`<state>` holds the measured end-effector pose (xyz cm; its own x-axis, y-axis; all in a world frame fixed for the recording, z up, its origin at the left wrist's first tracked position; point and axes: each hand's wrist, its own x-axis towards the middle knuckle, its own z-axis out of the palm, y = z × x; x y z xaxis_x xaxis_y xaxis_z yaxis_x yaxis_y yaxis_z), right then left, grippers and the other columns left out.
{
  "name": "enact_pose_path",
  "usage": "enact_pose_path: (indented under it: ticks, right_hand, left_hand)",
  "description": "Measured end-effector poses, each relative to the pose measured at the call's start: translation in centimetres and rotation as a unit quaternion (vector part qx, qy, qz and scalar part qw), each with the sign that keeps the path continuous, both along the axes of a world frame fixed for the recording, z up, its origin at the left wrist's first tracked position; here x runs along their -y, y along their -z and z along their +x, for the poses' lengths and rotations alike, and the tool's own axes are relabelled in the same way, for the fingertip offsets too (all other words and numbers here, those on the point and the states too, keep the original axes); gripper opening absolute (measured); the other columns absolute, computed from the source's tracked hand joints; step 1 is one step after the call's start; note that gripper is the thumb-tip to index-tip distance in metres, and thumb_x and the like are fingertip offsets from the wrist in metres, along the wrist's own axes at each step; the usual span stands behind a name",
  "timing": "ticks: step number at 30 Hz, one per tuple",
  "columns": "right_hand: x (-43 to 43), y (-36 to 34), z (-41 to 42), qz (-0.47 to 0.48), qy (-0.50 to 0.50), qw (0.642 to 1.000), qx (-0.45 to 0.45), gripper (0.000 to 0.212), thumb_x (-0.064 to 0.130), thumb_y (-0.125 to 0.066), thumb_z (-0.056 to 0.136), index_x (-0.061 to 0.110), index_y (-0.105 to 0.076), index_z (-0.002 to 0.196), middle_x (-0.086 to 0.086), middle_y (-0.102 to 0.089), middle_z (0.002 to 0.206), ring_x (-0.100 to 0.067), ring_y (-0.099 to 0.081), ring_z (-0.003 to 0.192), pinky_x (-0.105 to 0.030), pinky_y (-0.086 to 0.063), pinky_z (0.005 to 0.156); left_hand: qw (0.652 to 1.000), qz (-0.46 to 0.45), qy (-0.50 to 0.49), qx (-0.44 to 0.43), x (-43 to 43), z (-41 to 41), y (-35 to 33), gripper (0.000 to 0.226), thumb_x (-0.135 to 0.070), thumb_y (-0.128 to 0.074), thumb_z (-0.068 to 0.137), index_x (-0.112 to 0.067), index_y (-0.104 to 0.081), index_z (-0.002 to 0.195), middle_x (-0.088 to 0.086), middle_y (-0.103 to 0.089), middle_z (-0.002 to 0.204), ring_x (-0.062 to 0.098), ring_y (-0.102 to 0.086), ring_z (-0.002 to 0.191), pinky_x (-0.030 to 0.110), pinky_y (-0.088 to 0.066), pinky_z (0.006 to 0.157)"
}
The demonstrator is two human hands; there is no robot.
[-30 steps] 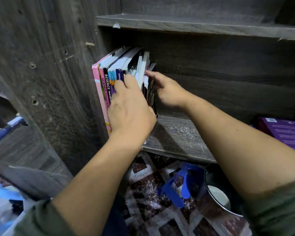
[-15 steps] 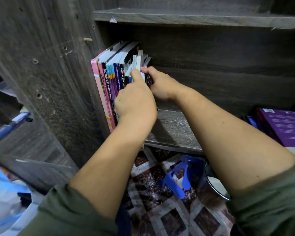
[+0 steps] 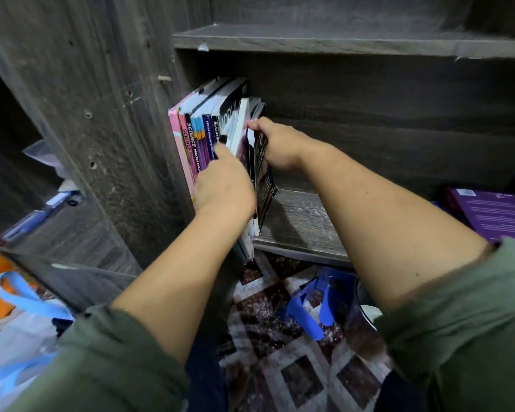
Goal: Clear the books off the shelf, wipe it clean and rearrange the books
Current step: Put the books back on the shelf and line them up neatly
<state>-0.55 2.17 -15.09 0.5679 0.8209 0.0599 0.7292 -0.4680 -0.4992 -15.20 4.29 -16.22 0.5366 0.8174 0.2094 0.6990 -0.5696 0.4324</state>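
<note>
A row of upright books (image 3: 204, 129) stands at the left end of the grey wooden shelf (image 3: 301, 224), against the side panel. My right hand (image 3: 280, 144) grips the top of a thin dark book (image 3: 265, 185) at the right end of the row, tilting it outward. My left hand (image 3: 223, 185) presses against the spines beside it, one finger pushed in between the books. A purple book (image 3: 494, 212) lies flat at the far right of the shelf.
The upper shelf board (image 3: 339, 40) hangs close above the books. Below the shelf, on a patterned floor, lie a blue plastic object (image 3: 306, 310) and a round dark bowl (image 3: 366, 307). An orange item and a blue-handled bag (image 3: 9, 295) sit at lower left.
My right hand has pulled the thin dark book's top outward from the row, and my left hand has slid lower along the spines.
</note>
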Motion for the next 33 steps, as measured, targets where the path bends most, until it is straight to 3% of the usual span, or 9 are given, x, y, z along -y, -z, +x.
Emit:
enact_pose_path:
  ticks: [5, 7, 9, 11, 16, 22, 25, 29, 33]
  right_hand:
    - [-0.2, -0.4, -1.0, 0.000, -0.026, 1.000, -0.011, 0.072, 0.006, -0.045, 0.090, 0.030, -0.019, 0.152, -0.012, -0.049, 0.141, -0.024, -0.056, 0.101, -0.027, -0.041, 0.078]
    - [-0.7, 0.1, -2.3, 0.030, -0.061, 0.996, -0.050, 0.082, 0.001, -0.046, 0.087, 0.032, -0.010, 0.154, -0.009, -0.033, 0.154, -0.024, -0.050, 0.123, -0.025, -0.041, 0.092]
    - [-1.3, 0.9, -2.8, 0.062, -0.078, 0.991, -0.084, 0.083, 0.003, -0.048, 0.086, 0.035, -0.013, 0.154, -0.005, -0.009, 0.162, -0.021, -0.020, 0.146, -0.029, -0.022, 0.117]
    - [-1.3, 1.4, -3.2, 0.086, -0.062, 0.987, -0.124, 0.074, 0.006, -0.046, 0.089, 0.037, -0.022, 0.152, -0.002, -0.003, 0.163, -0.021, -0.017, 0.147, -0.023, -0.015, 0.115]
    - [-0.9, 0.1, -3.8, 0.121, -0.042, 0.983, -0.135, 0.046, 0.023, -0.034, 0.098, 0.026, -0.039, 0.144, 0.000, -0.036, 0.151, -0.020, -0.041, 0.131, -0.029, -0.034, 0.101]
    - [-1.7, -1.0, -3.7, 0.120, -0.006, 0.986, -0.120, 0.038, 0.050, -0.034, 0.099, 0.018, -0.048, 0.116, -0.007, -0.054, 0.117, -0.028, -0.051, 0.114, -0.032, -0.033, 0.084]
    - [-2.3, -0.6, -3.3, 0.119, -0.007, 0.989, -0.087, 0.027, 0.048, -0.041, 0.098, 0.021, -0.042, 0.104, -0.006, -0.057, 0.109, -0.027, -0.054, 0.103, -0.031, -0.035, 0.079]
    - [-2.2, -0.2, -3.3, 0.128, 0.001, 0.990, -0.059, 0.025, 0.035, -0.052, 0.093, 0.020, -0.043, 0.111, -0.007, -0.056, 0.102, -0.028, -0.055, 0.091, -0.031, -0.037, 0.074]
    - [-0.8, 0.5, -2.3, 0.147, 0.021, 0.989, 0.007, 0.042, 0.013, -0.066, 0.081, 0.018, -0.043, 0.117, -0.003, -0.052, 0.099, -0.025, -0.054, 0.084, -0.029, -0.036, 0.070]
  left_hand:
    - [0.995, 0.031, 0.028, -0.090, 1.0, -4.0, -0.3, 0.038, -0.018, -0.057, 0.091, -0.005, -0.039, 0.122, 0.023, -0.058, 0.115, 0.043, -0.056, 0.107, 0.039, -0.037, 0.073]
    - [0.993, 0.035, 0.029, -0.110, 0.9, -5.2, -0.8, 0.040, -0.018, -0.058, 0.089, -0.005, -0.039, 0.122, 0.023, -0.058, 0.115, 0.043, -0.056, 0.106, 0.039, -0.040, 0.076]
    - [0.992, 0.040, 0.032, -0.117, 0.7, -5.9, -1.2, 0.041, -0.019, -0.058, 0.088, -0.006, -0.039, 0.122, 0.023, -0.059, 0.114, 0.043, -0.057, 0.105, 0.037, -0.039, 0.075]
    - [0.991, 0.051, 0.039, -0.120, 0.7, -6.4, -1.5, 0.048, -0.019, -0.058, 0.089, -0.007, -0.035, 0.129, 0.023, -0.059, 0.114, 0.043, -0.057, 0.104, 0.036, -0.035, 0.073]
    - [0.986, 0.048, 0.045, -0.153, 1.2, -7.2, -1.9, 0.084, -0.015, -0.054, 0.089, -0.022, -0.001, 0.155, 0.022, -0.056, 0.120, 0.040, -0.056, 0.105, 0.039, -0.041, 0.077]
    - [0.988, 0.031, 0.053, -0.145, 0.9, -8.8, -2.9, 0.088, -0.016, -0.056, 0.087, -0.028, -0.001, 0.155, 0.021, -0.059, 0.116, 0.039, -0.058, 0.099, 0.035, -0.040, 0.074]
    - [0.987, 0.028, 0.063, -0.148, 0.8, -9.4, -3.2, 0.089, -0.016, -0.054, 0.086, -0.029, 0.001, 0.154, 0.020, -0.059, 0.115, 0.038, -0.058, 0.098, 0.035, -0.040, 0.073]
    - [0.986, 0.027, 0.065, -0.148, 0.5, -9.5, -3.4, 0.087, -0.015, -0.053, 0.087, -0.031, 0.000, 0.154, 0.020, -0.060, 0.118, 0.038, -0.058, 0.101, 0.036, -0.044, 0.078]
    - [0.984, 0.024, 0.081, -0.157, 0.3, -9.0, -3.6, 0.086, -0.016, -0.053, 0.087, -0.033, -0.001, 0.154, 0.018, -0.060, 0.121, 0.037, -0.058, 0.102, 0.036, -0.047, 0.084]
